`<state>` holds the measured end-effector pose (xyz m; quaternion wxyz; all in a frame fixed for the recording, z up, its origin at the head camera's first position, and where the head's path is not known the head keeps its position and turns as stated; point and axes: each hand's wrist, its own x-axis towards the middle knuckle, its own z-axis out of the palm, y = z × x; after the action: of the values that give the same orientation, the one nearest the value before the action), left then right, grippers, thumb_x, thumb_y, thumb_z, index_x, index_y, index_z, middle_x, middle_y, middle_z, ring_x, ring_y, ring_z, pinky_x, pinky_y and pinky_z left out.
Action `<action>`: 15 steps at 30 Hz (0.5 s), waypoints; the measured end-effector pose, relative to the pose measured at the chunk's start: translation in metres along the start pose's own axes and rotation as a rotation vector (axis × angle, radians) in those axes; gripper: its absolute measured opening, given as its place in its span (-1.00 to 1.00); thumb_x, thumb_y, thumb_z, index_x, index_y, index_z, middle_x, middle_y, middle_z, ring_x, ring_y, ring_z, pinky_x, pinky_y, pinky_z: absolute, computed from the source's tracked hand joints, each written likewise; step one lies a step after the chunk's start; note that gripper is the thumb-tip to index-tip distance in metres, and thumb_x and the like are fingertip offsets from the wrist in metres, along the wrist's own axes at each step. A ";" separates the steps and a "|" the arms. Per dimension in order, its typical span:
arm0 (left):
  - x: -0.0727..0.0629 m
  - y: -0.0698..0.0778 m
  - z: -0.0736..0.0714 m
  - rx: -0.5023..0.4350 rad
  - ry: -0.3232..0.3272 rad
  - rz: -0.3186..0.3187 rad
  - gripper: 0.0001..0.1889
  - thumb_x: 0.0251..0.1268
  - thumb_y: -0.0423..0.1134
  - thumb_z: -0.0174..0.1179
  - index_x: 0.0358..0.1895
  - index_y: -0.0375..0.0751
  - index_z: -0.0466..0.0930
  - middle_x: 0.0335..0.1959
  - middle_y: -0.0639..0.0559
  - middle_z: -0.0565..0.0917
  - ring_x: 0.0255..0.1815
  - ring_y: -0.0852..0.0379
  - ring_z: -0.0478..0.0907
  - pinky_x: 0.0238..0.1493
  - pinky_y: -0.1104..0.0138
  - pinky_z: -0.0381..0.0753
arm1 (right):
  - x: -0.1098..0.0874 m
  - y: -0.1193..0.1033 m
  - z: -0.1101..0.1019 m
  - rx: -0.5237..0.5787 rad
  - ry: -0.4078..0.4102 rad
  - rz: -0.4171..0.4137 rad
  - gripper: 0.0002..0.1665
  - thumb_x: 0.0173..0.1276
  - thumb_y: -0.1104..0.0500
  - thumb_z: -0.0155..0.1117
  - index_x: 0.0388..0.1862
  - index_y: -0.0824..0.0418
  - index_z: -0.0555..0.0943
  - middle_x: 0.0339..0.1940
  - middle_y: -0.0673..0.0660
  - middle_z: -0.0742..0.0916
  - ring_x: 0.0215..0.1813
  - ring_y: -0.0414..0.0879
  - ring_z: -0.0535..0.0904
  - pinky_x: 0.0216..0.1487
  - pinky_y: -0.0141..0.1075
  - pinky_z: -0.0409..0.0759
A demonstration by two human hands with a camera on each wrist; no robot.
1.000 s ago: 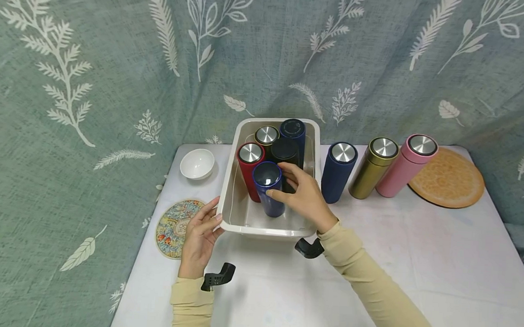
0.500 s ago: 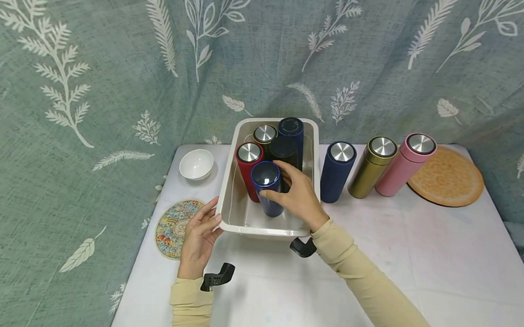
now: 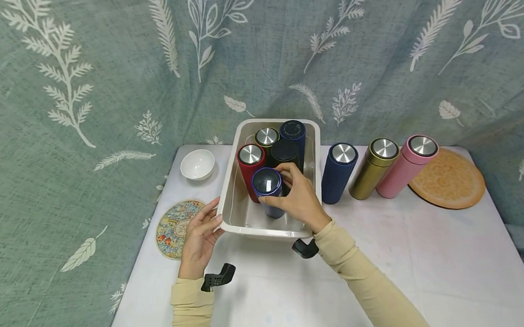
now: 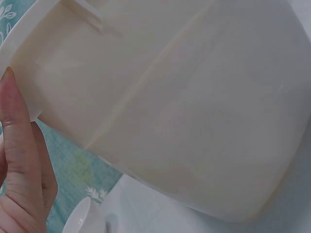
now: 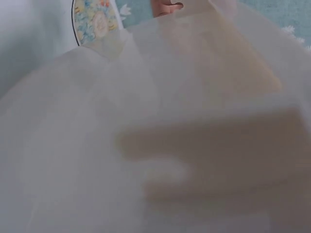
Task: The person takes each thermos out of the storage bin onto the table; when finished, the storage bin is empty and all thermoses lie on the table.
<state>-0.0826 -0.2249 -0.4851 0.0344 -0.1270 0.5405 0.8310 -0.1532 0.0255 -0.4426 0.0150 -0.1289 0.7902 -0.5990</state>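
A beige plastic tub [image 3: 258, 231] stands in the middle of the table. My left hand [image 3: 199, 239] grips its rim at the near left corner; in the left wrist view, thumb and fingers [image 4: 19, 145] lie at the rim. Inside the tub, my right hand [image 3: 302, 197] holds a shiny blue thermos [image 3: 267, 182] with a dark lid just below its top. Around it stand a red thermos [image 3: 249, 170], a black one [image 3: 285, 151], a navy one [image 3: 293, 129] and one with a silver lid [image 3: 267, 136]. The right wrist view shows only blurred tub wall [image 5: 97, 121], hiding that hand.
Right of the tub stand a navy thermos [image 3: 339, 175], a gold one [image 3: 374, 169] and a pink one [image 3: 406, 166]. Beyond them lies an orange round mat [image 3: 454, 181]. A white bowl [image 3: 197, 164] and a patterned round mat [image 3: 169, 232] sit left. A green curtain [image 3: 268, 50] hangs behind.
The blue thermos has moved a little lower in the tub, and my right hand has gone down with it. My left hand has stayed on the rim.
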 end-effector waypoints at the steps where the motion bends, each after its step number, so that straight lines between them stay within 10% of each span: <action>1: 0.000 0.000 0.000 0.000 0.001 -0.001 -0.42 0.36 -0.53 0.07 0.46 -0.30 0.31 -0.01 0.13 0.67 -0.06 0.25 0.65 -0.12 0.41 0.69 | 0.000 0.000 0.000 -0.003 -0.003 -0.004 -0.12 -0.09 0.16 0.71 0.22 0.16 0.44 0.24 0.19 0.68 0.38 0.00 0.57 0.43 -0.22 0.50; 15: -0.002 -0.001 -0.001 0.002 -0.012 0.016 -0.50 0.37 -0.52 0.09 0.37 -0.23 0.45 -0.04 0.10 0.66 -0.13 0.26 0.65 -0.14 0.42 0.68 | -0.005 -0.003 -0.008 -0.031 -0.093 -0.026 -0.12 -0.12 0.29 0.67 0.21 0.22 0.44 0.26 0.18 0.64 0.34 0.10 0.57 0.47 -0.13 0.46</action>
<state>-0.0806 -0.2252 -0.4856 0.0308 -0.1177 0.5421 0.8314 -0.1492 0.0333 -0.4377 0.0420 -0.1668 0.7961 -0.5802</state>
